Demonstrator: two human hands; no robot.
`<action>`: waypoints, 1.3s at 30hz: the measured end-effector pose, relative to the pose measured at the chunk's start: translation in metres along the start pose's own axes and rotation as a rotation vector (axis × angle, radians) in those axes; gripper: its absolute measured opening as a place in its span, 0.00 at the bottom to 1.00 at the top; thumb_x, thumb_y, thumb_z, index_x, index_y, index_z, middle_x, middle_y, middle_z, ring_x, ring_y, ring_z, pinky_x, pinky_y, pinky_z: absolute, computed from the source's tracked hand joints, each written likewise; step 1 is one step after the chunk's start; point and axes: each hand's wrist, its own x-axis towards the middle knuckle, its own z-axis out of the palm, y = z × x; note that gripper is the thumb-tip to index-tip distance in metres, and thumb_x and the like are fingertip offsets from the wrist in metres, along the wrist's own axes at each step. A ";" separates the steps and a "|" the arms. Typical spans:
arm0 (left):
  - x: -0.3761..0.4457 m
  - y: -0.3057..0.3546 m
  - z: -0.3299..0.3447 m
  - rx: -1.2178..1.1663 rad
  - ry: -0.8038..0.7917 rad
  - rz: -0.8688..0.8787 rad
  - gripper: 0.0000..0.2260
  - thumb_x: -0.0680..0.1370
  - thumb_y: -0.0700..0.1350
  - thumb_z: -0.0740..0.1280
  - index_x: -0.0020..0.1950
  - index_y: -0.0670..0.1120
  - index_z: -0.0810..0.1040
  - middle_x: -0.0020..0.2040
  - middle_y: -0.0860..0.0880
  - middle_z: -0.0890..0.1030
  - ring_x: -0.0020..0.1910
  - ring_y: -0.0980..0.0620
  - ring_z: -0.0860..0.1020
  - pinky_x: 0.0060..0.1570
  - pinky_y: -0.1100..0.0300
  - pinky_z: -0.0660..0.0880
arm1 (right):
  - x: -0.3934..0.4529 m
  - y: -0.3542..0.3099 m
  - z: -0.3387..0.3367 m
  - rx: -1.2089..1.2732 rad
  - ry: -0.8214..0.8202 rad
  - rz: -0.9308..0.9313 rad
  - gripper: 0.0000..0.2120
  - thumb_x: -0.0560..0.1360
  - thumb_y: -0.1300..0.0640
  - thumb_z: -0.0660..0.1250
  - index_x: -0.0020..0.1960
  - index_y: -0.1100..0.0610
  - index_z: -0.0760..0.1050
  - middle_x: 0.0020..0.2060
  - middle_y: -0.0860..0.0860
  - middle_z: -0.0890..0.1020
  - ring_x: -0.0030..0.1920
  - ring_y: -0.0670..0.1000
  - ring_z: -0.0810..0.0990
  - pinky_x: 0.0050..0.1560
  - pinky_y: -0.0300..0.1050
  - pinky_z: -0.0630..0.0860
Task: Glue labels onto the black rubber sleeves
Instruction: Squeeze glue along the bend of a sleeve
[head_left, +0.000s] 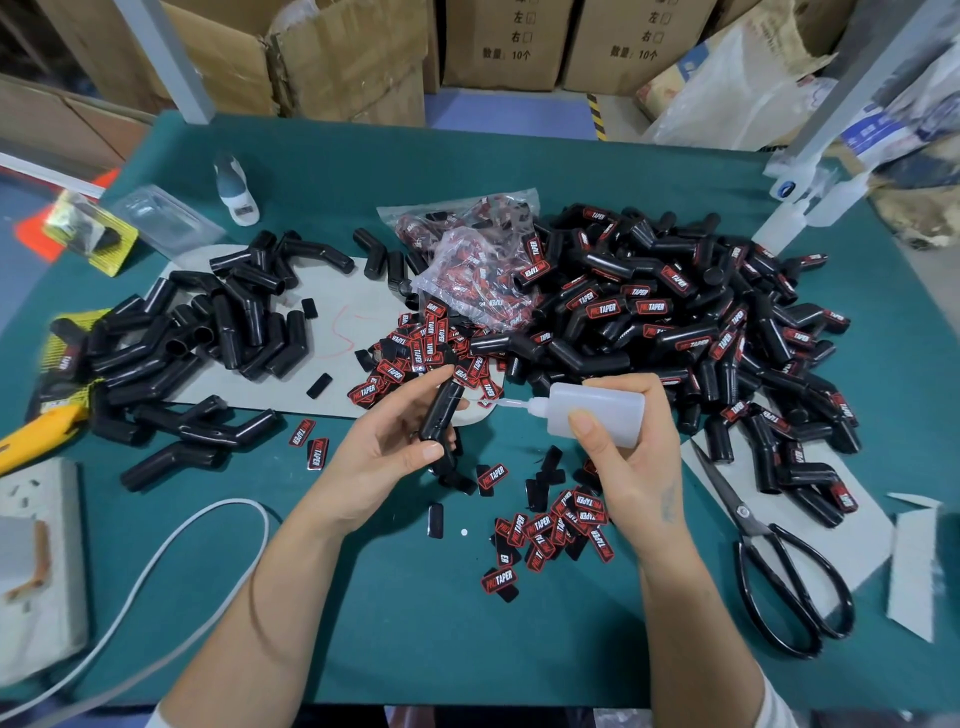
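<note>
At the left of the green table (363, 613), the unlabelled sleeves (208, 332) lie in a loose pile, partly on a grey card sheet (343, 296). This placement likely keeps blank stock on the side of the hand that picks it up. A yellow utility knife (36, 441) and a white power strip (41, 566) rest near the left edge, apart from the work zone.

The left hand (379, 457) grips one black rubber sleeve (440, 410), fingers curled round its lower part and thumb against its side. The sleeve stands nearly upright with a flat face turned toward the glue nozzle, which presents the bonding surface for application.

Loose labels (550, 525), red and black, lie scattered on the table just below and between the hands. A second heap of labels (421, 353) spills from a clear plastic bag (467, 280) behind the held sleeve. Both are within short reach for the next pick.

The right hand (628, 457) grips a translucent glue bottle (597, 413), held roughly horizontal with the thin nozzle pointing left at the sleeve. The nozzle tip is at or just beside the sleeve surface; actual contact cannot be confirmed. The step in hand appears to be glue application, before a label is pressed on.

At the right, the labelled sleeves (675, 322) form a large pile, separated from blank stock. Black scissors (779, 577) lie near the right edge.
</note>
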 end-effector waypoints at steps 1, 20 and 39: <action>0.000 0.000 0.000 0.000 0.000 -0.001 0.30 0.75 0.54 0.78 0.77 0.59 0.75 0.67 0.47 0.81 0.58 0.48 0.79 0.59 0.57 0.77 | 0.000 0.000 0.000 -0.003 -0.002 -0.001 0.10 0.77 0.47 0.72 0.56 0.40 0.74 0.51 0.43 0.83 0.49 0.43 0.82 0.44 0.34 0.77; 0.001 -0.006 -0.003 -0.025 -0.033 0.000 0.32 0.78 0.54 0.77 0.80 0.53 0.71 0.67 0.44 0.81 0.56 0.45 0.81 0.57 0.55 0.78 | 0.000 0.000 -0.001 0.003 0.014 -0.008 0.10 0.77 0.48 0.72 0.56 0.40 0.74 0.51 0.42 0.83 0.49 0.42 0.82 0.44 0.33 0.77; 0.000 -0.002 -0.001 -0.019 -0.025 0.009 0.30 0.77 0.54 0.77 0.78 0.54 0.73 0.65 0.45 0.81 0.56 0.45 0.82 0.59 0.54 0.78 | 0.000 0.000 -0.001 0.011 0.010 0.007 0.11 0.77 0.47 0.72 0.57 0.41 0.74 0.52 0.44 0.83 0.50 0.45 0.82 0.43 0.37 0.78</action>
